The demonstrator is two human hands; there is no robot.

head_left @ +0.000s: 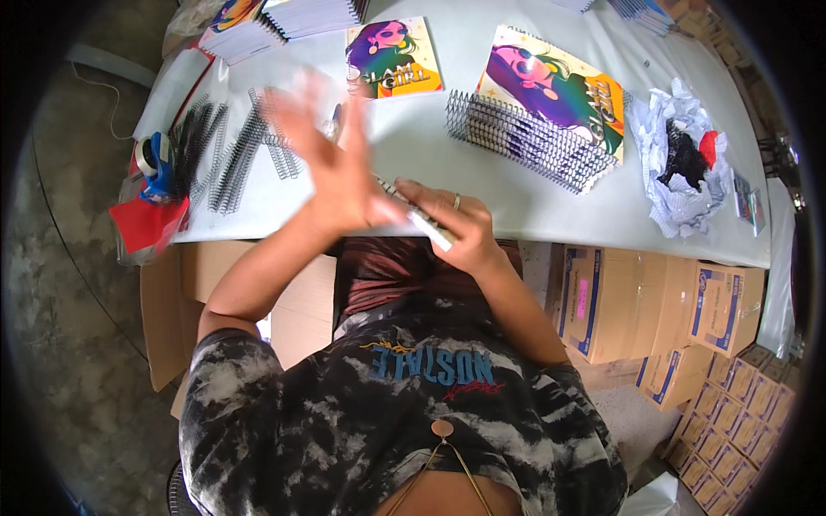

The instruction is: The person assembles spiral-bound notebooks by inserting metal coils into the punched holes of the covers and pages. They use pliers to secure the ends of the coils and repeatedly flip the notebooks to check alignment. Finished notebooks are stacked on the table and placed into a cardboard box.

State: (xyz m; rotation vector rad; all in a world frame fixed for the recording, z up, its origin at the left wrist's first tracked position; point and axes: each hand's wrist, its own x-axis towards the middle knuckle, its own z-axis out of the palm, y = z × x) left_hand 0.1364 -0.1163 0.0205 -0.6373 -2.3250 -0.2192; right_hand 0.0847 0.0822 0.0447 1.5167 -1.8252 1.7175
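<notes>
My right hand (456, 225), with a ring on one finger, is closed around a notebook (433, 230) seen almost edge-on near the table's front edge. A dark row of binding seems to run along its upper side. My left hand (323, 159) is raised over the table just left of it, fingers spread and smeared by motion, with nothing visible in them. Whether its heel touches the notebook I cannot tell. Loose black spiral coils (237, 163) lie to the left of that hand. Beyond it rests a book with an illustrated cover (394, 58).
A stack of spiral-bound notebooks (533, 129) sits at right, beside crumpled paper (675, 172) holding black and red material. A blue tape dispenser (157, 168) and red sheet (146, 224) lie at left. More notebooks (314, 17) stand at the back. Cardboard boxes (632, 297) fill space below the table.
</notes>
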